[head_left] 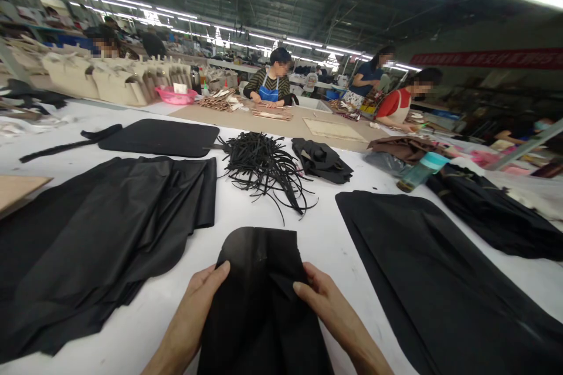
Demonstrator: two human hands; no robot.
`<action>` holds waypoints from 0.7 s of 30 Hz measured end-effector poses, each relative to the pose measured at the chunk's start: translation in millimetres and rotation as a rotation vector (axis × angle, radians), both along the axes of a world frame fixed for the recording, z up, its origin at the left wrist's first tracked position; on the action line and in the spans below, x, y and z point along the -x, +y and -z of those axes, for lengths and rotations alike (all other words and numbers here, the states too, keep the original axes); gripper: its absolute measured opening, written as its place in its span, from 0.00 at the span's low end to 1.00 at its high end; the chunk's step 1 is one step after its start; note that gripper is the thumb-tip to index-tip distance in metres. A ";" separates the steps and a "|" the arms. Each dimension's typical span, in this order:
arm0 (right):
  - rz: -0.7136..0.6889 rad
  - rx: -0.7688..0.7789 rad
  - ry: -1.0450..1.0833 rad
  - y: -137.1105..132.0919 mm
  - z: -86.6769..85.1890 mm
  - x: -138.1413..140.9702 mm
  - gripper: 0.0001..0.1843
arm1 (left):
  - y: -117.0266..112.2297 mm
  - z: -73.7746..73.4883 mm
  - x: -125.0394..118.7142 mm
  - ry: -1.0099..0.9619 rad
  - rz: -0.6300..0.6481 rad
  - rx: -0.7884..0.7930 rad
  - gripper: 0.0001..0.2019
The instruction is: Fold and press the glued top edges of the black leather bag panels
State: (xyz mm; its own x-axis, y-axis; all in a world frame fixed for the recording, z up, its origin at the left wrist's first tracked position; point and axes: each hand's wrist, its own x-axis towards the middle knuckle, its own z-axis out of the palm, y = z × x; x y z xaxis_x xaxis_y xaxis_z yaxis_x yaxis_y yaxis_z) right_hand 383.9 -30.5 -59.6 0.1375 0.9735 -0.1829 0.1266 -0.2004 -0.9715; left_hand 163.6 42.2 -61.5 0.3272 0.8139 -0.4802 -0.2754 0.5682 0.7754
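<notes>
A black fabric panel (259,287) with one rounded corner is stretched between my hands, over the front of the white table (308,214). My left hand (204,290) pinches its left edge, thumb on top. On the right edge, my right hand (319,287) grips the panel the same way, beside a fold in the cloth. Beyond the panel lies a tangled heap of thin black strips (264,167). To the left spreads a stack of large black fabric pieces (101,234). More flat black panels (440,269) lie on the right.
Folded black pieces (323,161) sit behind the strips, near a teal-lidded bottle (422,171). A flat black panel (160,137) lies at the back left. A brown board (20,190) juts in at the left edge. Several co-workers sit or stand at tables beyond, one wearing a blue apron (270,91).
</notes>
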 end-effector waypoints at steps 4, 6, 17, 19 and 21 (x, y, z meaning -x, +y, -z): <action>0.077 0.014 -0.065 10.7 -7.7 12.5 0.09 | -8.1 -18.8 -10.8 0.114 0.088 -0.156 0.15; 0.084 0.029 -0.036 15.7 -8.9 19.4 0.09 | -11.1 -24.1 -12.2 0.163 0.113 -0.201 0.17; 0.310 -0.042 -0.153 5.4 -7.6 3.7 0.22 | 6.6 -1.4 17.3 0.021 0.054 -0.206 0.19; 0.396 -0.014 -0.190 -4.4 -12.6 -16.1 0.23 | 16.1 6.3 31.1 0.054 0.016 -0.255 0.22; 0.433 0.030 -0.218 -13.4 -16.6 -31.0 0.24 | 22.1 11.5 40.8 0.137 0.006 -0.311 0.23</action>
